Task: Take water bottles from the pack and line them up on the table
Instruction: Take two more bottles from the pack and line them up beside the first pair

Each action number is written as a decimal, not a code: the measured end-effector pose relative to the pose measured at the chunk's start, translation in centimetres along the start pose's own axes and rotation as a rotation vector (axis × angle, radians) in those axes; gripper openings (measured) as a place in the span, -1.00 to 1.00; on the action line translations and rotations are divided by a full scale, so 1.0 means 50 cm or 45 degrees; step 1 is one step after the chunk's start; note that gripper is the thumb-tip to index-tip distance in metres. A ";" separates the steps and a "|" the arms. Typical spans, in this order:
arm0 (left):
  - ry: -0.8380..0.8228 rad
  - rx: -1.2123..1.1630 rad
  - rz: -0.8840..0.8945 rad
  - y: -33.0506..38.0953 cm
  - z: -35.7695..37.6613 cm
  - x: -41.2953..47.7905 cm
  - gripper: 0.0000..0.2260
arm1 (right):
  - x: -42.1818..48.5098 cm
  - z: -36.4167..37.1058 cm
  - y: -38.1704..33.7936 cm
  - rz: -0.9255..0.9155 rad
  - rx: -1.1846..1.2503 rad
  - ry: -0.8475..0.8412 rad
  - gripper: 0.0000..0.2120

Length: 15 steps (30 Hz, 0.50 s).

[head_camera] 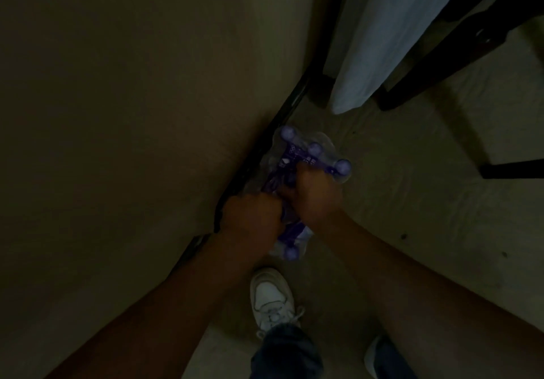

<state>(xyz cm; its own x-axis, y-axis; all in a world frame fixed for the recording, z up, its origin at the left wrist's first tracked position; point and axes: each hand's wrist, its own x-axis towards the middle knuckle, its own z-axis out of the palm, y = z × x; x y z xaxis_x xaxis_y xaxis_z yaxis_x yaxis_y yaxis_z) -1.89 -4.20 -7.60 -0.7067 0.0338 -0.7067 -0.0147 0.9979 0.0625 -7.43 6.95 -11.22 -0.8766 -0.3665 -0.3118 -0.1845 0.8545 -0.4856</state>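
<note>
surface bare, dim, at left | pack on floor beside its edge, by shoe | left hand and right hand — each grip clenched on wrap | step: tearing open, likely | next: free one bottle — lift to surface

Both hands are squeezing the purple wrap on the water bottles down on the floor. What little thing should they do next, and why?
Probably pull the wrap apart. The left hand and right hand both grip the purple plastic wrap of the pack, which sits on the floor beside the table. The capped bottles look bundled, so none seems free to lift.
</note>
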 end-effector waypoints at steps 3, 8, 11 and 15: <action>0.029 -0.129 0.220 -0.025 -0.077 -0.045 -0.75 | -0.033 -0.072 -0.016 -0.071 0.038 0.075 -0.68; 0.252 -0.366 0.269 -0.038 -0.222 -0.139 -0.68 | -0.119 -0.234 -0.043 0.051 0.154 0.090 -0.61; 0.448 -0.509 0.307 -0.012 -0.347 -0.227 -0.68 | -0.184 -0.373 -0.094 -0.014 0.295 0.128 -0.66; 0.460 -0.628 0.431 0.035 -0.562 -0.359 -0.72 | -0.266 -0.606 -0.167 -0.083 0.343 0.361 -0.73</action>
<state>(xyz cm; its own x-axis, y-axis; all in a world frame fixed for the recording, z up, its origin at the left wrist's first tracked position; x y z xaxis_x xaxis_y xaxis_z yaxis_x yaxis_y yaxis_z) -9.11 -4.58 24.98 -0.9189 0.2328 -0.3184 -0.0110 0.7917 0.6108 -7.70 15.87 21.74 -0.9618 -0.2685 -0.0537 -0.1537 0.6918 -0.7056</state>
